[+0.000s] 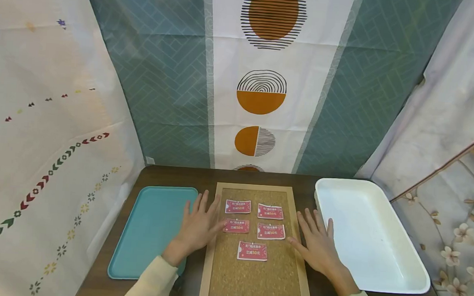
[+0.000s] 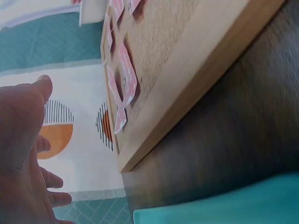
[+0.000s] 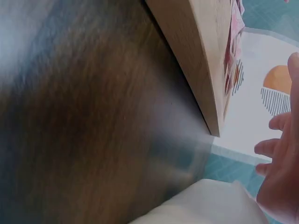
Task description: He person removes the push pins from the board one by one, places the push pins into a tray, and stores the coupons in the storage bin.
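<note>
A wood-framed cork board [image 1: 256, 284] lies in the middle of the table, with several red paper coupons pinned to its upper half. The lowest coupon [image 1: 252, 251] sits alone; the others, such as the top left coupon [image 1: 238, 207], form two columns above it. My left hand [image 1: 198, 225] hovers over the board's left edge, fingers spread and nothing held. On the opposite side my right hand [image 1: 318, 245] is spread too, its thumb near the right middle coupon [image 1: 271, 231]. In the left wrist view the coupons [image 2: 127, 74] stand slightly off the cork.
A teal tray [image 1: 148, 229] lies left of the board, partly behind my left forearm. To the right stands a deep white tray [image 1: 372, 240]. The dark wooden table [image 1: 187, 291] meets a patterned curtain [image 1: 174, 93] at the back.
</note>
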Available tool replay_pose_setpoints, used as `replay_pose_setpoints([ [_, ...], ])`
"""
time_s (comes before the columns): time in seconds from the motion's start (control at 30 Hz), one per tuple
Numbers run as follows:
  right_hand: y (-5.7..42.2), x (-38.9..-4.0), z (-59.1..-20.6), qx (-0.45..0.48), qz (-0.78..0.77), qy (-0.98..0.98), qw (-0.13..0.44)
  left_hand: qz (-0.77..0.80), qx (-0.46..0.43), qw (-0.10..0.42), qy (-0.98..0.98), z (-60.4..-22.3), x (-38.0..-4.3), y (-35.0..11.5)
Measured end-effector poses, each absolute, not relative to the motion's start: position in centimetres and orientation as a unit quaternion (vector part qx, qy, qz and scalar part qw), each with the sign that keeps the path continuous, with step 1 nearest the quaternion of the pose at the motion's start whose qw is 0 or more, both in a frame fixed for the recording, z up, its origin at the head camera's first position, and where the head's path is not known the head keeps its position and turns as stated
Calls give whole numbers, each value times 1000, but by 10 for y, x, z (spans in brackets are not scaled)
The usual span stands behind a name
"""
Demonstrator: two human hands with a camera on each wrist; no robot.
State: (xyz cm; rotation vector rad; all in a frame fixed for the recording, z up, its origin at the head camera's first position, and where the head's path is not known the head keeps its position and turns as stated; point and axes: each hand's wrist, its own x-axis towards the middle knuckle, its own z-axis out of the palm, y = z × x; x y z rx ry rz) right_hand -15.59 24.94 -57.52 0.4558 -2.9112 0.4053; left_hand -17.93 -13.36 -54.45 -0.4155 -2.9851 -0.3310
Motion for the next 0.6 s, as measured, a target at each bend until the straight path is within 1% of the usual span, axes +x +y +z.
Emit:
replay_pose_setpoints([
  [0.23,240,-156,-581,162,136,-973,92,-128,-138,61,-980,-552,-177,-122],
  [0.37,233,-154,-585,173,129,-972,89,-137,-145,74,-977,-554,-176,-115],
  [0.6,221,-143,-594,174,169,-967,71,-156,-150,62,-974,-557,-173,-101],
])
